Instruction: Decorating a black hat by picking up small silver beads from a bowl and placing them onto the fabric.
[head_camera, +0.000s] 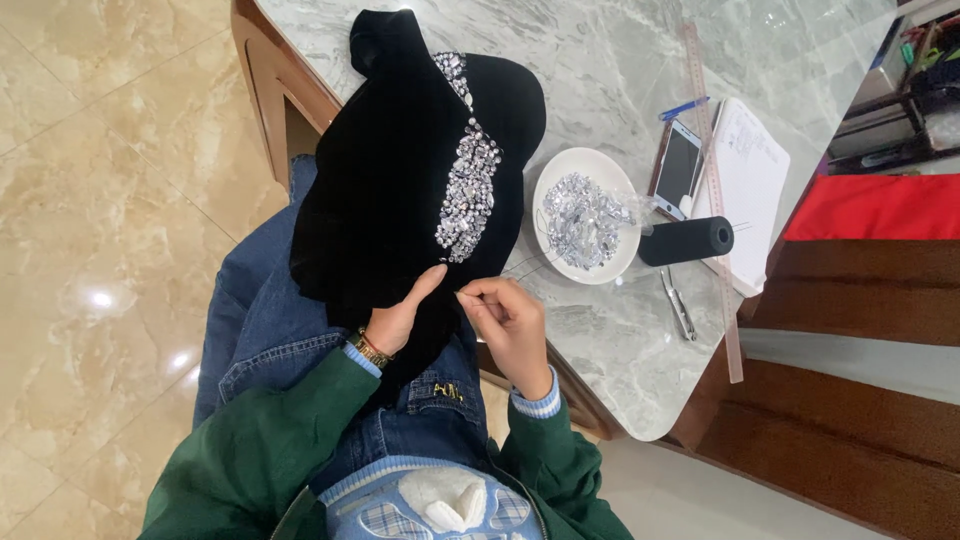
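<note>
A black velvet cloth (385, 190) hangs from the marble table (600, 60) down onto my lap. A strip of silver rhinestones (468, 190) is sewn along it. My left hand (405, 312) grips the cloth's lower edge, thumb pointing up toward the stones. My right hand (512, 320) pinches a thin needle with thread just right of the cloth's edge, below the lowest stones. A white bowl (547, 180) of loose silver stones stands on the table beside the cloth.
A black thread spool (686, 241) lies right of the bowl, with small snips (678, 303) near it. A phone (678, 168), blue pen (684, 108), white notepad (752, 160) and a long clear ruler (714, 190) lie further right. Red cloth (880, 208) covers a bench.
</note>
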